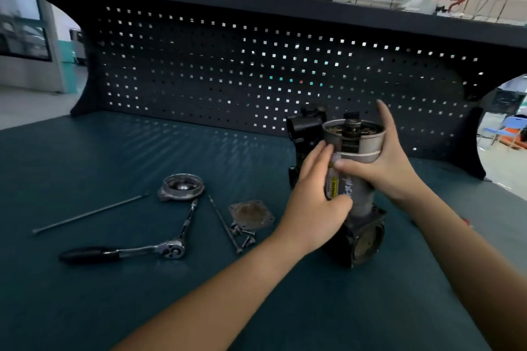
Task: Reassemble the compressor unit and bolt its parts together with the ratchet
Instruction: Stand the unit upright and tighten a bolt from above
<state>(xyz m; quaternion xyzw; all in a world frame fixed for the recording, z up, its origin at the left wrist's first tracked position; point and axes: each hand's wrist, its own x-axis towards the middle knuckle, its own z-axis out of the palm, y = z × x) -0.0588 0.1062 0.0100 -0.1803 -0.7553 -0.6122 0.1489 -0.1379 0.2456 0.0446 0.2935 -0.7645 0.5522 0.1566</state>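
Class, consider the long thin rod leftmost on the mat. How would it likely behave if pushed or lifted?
The rod looks round, so a sideways push would probably roll it. It appears metal, likely stiff. Lying flat, it may be fiddly to pinch.

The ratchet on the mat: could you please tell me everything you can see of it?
The ratchet lies flat on the teal mat, black grip pointing left, chrome shaft and round head to the right. A slim extension bar runs from the head up to the edge of the round metal cap. The left hand and right hand hold the compressor unit, not it.
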